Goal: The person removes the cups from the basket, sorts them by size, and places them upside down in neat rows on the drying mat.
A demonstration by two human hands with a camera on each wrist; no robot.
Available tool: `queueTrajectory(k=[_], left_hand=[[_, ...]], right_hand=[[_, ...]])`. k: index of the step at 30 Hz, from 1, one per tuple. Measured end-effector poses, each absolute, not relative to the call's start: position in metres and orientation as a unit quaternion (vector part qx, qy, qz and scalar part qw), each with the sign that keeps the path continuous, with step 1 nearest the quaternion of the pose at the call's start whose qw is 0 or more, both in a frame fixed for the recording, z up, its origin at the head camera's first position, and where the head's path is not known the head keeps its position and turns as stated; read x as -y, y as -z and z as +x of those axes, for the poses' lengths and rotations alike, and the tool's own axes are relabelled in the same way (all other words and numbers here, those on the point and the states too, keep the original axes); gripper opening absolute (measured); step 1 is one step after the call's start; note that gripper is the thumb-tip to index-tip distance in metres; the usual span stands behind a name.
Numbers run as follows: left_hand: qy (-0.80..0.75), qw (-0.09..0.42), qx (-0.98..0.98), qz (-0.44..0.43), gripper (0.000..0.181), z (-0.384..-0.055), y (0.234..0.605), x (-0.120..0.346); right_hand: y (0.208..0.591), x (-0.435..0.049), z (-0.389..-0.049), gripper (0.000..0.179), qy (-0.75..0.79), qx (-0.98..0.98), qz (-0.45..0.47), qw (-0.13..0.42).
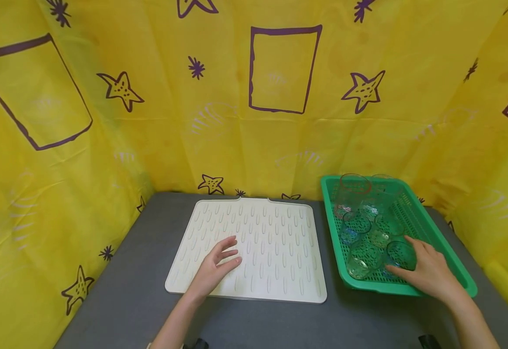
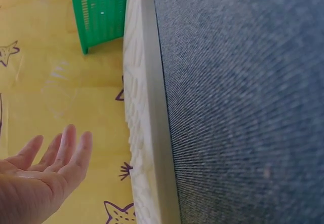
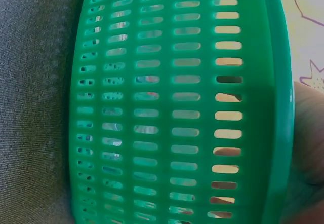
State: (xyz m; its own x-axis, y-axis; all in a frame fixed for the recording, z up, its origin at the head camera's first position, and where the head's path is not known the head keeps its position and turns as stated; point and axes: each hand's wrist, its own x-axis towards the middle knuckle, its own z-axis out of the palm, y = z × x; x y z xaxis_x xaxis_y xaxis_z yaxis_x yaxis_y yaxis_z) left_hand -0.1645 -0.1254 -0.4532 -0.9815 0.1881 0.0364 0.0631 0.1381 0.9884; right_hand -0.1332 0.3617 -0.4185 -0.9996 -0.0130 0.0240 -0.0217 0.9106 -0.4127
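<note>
Several clear glasses stand in a green basket (image 1: 437, 228) at the right of the head view. My right hand (image 1: 433, 269) reaches over the basket's front right part, its thumb and fingers round the rim of a blue-tinted drinking glass (image 1: 400, 256). To the left of it stands a clear glass with a pale greenish base (image 1: 359, 264). In the right wrist view, the basket's slotted wall hides the glass and most of the hand. My left hand (image 1: 219, 261) hovers over a white ridged drying mat (image 1: 275, 247), holding nothing, its fingers loosely bent; the left wrist view shows them spread a little.
A taller glass with a red rim (image 1: 355, 186) stands at the back of the basket, other glasses beside it. Basket and mat sit side by side on a dark grey table (image 1: 149, 252). A yellow patterned cloth (image 1: 162, 97) hangs behind and at both sides.
</note>
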Motion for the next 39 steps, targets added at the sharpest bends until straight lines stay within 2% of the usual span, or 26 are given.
queueTrajectory(k=[20, 39], left_hand=[[-0.660, 0.085, -0.739, 0.108, 0.056, -0.158, 0.457, 0.119], [-0.657, 0.109, -0.735, 0.124, 0.056, -0.152, 0.462, 0.114]], right_hand=[[0.418, -0.368, -0.139, 0.105, -0.206, 0.977, 0.000, -0.046], [0.420, -0.371, -0.141, 0.100, -0.211, 0.977, -0.005, -0.044]])
